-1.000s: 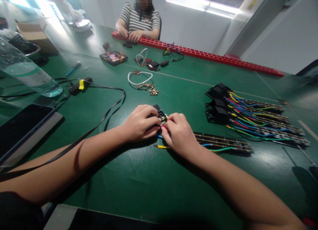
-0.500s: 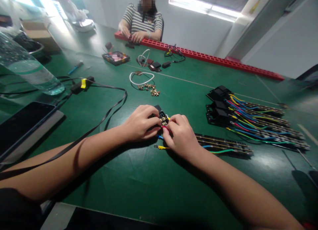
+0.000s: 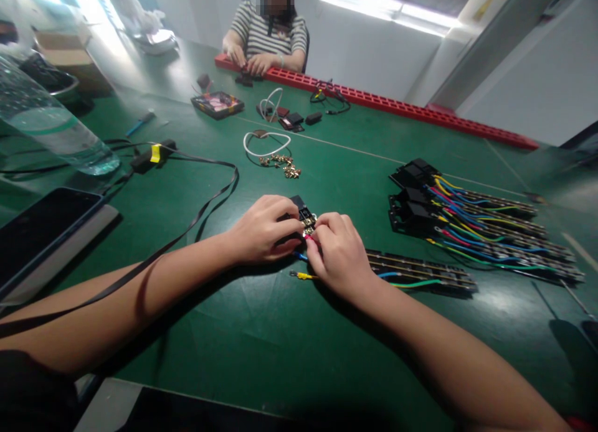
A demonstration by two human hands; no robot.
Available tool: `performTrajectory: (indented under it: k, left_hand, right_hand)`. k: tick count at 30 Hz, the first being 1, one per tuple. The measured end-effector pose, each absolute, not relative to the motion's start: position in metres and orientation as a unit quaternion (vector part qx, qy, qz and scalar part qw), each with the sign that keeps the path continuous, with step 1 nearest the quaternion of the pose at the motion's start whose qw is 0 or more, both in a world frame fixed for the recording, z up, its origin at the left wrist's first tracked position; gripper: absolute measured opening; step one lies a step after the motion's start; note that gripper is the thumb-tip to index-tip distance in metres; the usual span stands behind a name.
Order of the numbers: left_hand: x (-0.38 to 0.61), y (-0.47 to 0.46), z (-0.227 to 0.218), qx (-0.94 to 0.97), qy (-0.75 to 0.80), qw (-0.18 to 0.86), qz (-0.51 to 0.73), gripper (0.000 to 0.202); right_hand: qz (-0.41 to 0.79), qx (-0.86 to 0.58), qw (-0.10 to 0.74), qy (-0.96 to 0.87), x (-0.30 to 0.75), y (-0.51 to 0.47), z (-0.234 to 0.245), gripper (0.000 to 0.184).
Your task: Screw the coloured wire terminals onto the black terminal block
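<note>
My left hand (image 3: 262,230) is wrapped round a small black connector block (image 3: 303,213) with brass terminals, held just above the green table (image 3: 261,332). Pressed against the block from the right, my right hand (image 3: 337,253) pinches a red-sleeved wire terminal (image 3: 309,239). Yellow (image 3: 299,274) and blue wire ends stick out below my hands. A wrapped wire bundle (image 3: 420,275) trails off to the right behind my right hand.
A pile of black blocks with coloured wires (image 3: 467,223) lies at right. Brass terminals (image 3: 283,164) and a white cable loop (image 3: 266,144) sit ahead. A water bottle (image 3: 47,124), a phone (image 3: 42,230) and black cables (image 3: 200,201) are at left. A person in a striped shirt (image 3: 268,37) works by a red rail (image 3: 397,106).
My hands have barely moved on the block; the view has shifted slightly.
</note>
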State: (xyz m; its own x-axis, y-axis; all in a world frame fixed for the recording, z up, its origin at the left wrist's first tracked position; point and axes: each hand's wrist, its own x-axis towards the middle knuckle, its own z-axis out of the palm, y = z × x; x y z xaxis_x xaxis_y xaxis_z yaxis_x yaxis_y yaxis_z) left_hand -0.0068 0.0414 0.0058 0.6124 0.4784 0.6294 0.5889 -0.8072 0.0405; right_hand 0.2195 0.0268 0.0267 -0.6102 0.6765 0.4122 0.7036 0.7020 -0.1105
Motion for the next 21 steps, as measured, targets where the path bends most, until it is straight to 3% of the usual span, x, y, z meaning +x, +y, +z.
performTrajectory:
  k: [21]
  left_hand:
    - [0.0031, 0.0344, 0.0110, -0.884, -0.319, 0.121, -0.320, 0.010]
  right_hand:
    - [-0.025, -0.399, 0.200, -0.894, 0.2184, 0.0273, 0.0276, 0.016]
